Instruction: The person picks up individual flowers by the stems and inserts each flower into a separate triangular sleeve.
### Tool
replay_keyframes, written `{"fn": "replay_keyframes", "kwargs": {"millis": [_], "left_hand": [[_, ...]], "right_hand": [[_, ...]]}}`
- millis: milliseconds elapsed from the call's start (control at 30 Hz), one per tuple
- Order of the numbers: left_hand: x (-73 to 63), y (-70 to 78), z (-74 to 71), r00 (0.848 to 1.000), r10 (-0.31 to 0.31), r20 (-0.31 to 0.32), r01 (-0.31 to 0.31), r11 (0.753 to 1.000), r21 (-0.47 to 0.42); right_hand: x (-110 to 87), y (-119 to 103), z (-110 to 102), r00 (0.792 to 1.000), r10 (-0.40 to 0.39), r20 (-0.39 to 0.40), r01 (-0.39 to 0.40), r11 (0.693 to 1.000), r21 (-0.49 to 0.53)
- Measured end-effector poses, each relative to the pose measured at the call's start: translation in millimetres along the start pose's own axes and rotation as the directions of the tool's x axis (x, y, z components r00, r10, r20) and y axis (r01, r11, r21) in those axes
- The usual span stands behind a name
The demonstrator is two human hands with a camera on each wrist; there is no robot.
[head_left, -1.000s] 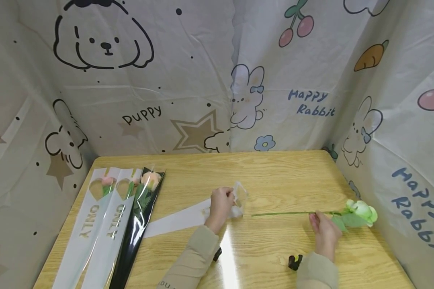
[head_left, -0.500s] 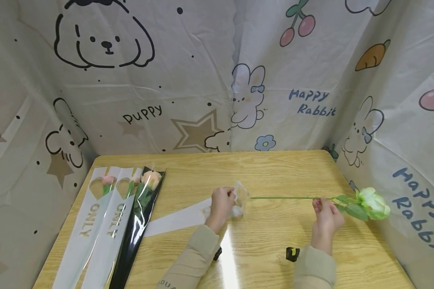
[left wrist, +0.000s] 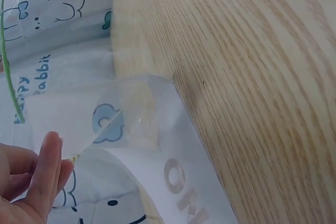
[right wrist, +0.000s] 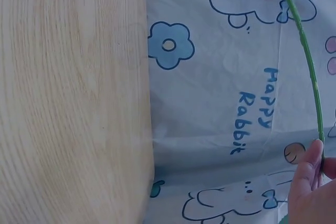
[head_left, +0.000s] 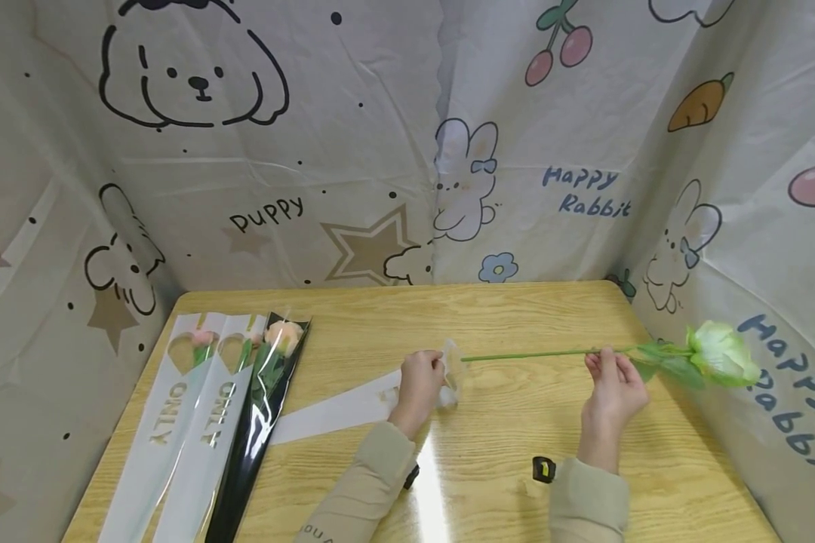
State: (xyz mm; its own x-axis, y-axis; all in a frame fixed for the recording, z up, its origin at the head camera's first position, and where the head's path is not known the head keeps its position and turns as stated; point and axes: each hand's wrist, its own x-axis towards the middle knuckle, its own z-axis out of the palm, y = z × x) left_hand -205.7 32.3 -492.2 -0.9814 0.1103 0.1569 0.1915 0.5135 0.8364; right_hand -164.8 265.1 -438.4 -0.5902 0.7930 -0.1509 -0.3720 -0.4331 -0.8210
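My right hand [head_left: 611, 388] pinches the green stem of a pale green-white artificial flower [head_left: 723, 354] close below its leaves. The bloom points right, and the stem [head_left: 523, 356] runs left above the table. My left hand [head_left: 417, 388] pinches the upper end of a white flower sleeve [head_left: 339, 415] with a clear plastic mouth. In the left wrist view the stem's bare tip [left wrist: 21, 118] is at the clear mouth [left wrist: 139, 114]; I cannot tell whether it is inside. The right wrist view shows thumb and fingers on the stem [right wrist: 310, 61].
On the left of the wooden table [head_left: 516, 317] lie two white sleeves [head_left: 170, 422] with pink flowers and a black sleeve [head_left: 247, 445] with a peach flower. Black wrist-worn pieces [head_left: 544, 469] show by the cuffs. Printed cloth [head_left: 353, 151] hangs around the table.
My right hand has raised the flower off the table, up and slightly right, and the stem tip has come to the sleeve's mouth. The left hand has stayed nearly still.
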Motion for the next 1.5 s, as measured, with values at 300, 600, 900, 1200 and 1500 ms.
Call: {"fn": "replay_keyframes", "kwargs": {"millis": [300, 600, 900, 1200, 1500], "left_hand": [[0.2, 3.6, 3.1, 0.999, 0.047, -0.012, -0.046, 0.996, 0.082], [-1.6, 11.5, 4.3, 0.998, 0.059, 0.038, -0.061, 0.997, 0.055], [-1.3, 19.9, 8.8, 0.997, 0.073, 0.034, -0.076, 0.993, 0.091], [-2.2, 29.5, 9.1, 0.996, 0.084, 0.022, -0.085, 0.993, 0.079], [-2.5, 31.3, 10.8, 0.997, 0.064, 0.038, -0.066, 0.997, 0.041]], "right_hand": [[-11.2, 8, 12, 0.97, -0.214, 0.112, 0.221, 0.973, -0.058], [-21.4, 6, 20, 0.872, -0.408, 0.27, 0.453, 0.882, -0.129], [-36.1, 10, 30, 0.792, -0.429, 0.435, 0.559, 0.796, -0.234], [-52.4, 8, 37, 0.77, -0.402, 0.496, 0.564, 0.792, -0.233], [-53.4, 7, 35, 0.713, -0.371, 0.595, 0.581, 0.788, -0.205]]}}
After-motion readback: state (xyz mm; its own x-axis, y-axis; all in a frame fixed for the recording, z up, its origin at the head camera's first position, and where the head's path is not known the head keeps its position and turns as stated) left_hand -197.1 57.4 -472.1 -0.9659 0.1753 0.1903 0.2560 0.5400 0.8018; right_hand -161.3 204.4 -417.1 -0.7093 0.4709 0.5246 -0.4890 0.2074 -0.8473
